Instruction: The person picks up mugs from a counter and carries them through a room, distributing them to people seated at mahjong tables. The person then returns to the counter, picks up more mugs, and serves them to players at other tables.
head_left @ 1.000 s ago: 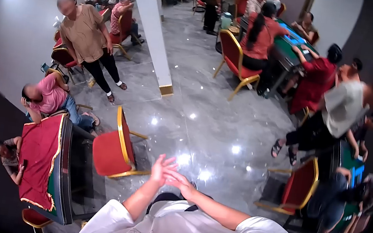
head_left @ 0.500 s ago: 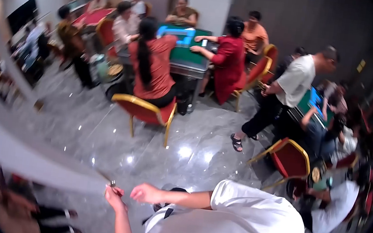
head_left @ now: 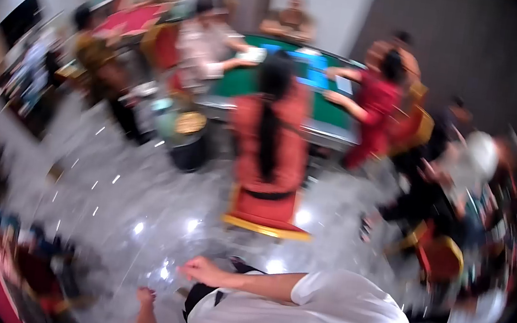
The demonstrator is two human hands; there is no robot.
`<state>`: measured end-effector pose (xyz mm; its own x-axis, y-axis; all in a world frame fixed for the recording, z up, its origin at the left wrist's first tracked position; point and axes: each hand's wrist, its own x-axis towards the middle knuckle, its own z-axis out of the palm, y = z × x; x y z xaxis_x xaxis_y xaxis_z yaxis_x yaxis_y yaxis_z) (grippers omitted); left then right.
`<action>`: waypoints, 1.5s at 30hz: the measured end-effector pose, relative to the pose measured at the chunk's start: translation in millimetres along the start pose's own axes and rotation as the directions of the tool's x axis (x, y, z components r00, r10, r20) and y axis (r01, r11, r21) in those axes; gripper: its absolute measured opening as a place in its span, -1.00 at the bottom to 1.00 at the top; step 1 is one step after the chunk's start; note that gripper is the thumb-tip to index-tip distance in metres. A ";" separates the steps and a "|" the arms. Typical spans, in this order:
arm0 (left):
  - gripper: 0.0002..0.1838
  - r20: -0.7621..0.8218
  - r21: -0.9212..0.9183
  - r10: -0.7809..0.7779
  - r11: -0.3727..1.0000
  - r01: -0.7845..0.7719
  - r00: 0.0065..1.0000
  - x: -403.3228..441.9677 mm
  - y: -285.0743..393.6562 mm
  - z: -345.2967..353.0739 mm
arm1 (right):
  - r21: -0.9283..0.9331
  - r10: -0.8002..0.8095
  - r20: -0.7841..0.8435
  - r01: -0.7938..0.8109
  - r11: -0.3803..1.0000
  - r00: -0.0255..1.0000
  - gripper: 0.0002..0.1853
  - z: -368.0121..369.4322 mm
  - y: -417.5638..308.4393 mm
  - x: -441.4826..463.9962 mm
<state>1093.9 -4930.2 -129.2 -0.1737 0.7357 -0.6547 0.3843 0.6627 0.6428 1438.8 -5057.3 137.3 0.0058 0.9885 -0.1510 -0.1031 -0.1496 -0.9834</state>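
Left hand [head_left: 146, 296]: near left, above the floor; blurred, cannot tell how wide or whether holding.
Right hand [head_left: 200, 270]: just beyond it, apart, fingers bent; grip unclear.
Red chair [head_left: 269, 213]: ahead, under a seated person [head_left: 274, 134].
Desk [head_left: 333, 114]: far centre, green top, blue pieces [head_left: 315, 64].
Floor [head_left: 116, 201]: grey, glossy, light-flecked.
Room: dark wall [head_left: 457, 41] far right.

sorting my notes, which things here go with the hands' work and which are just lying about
With the hands:
- left hand, too blurred to tell what it holds
- right hand, nothing visible in it
- white cloth shirt, nearby

Just around:
- red chair with gold frame, occupied
- green-topped table
- black round bin
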 end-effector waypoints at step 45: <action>-0.76 0.022 -0.116 0.156 0.981 -0.153 0.987 1004.5 886.8 -451.4 | -0.262 0.111 0.128 -0.074 0.962 0.986 -0.78 274.2 -144.2 1669.7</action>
<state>850.9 -3540.4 -37.4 -0.0913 0.8270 -0.5548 0.2988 0.5542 0.7769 1190.6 -3379.4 54.7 -0.1330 0.9603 -0.2451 0.1611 -0.2231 -0.9614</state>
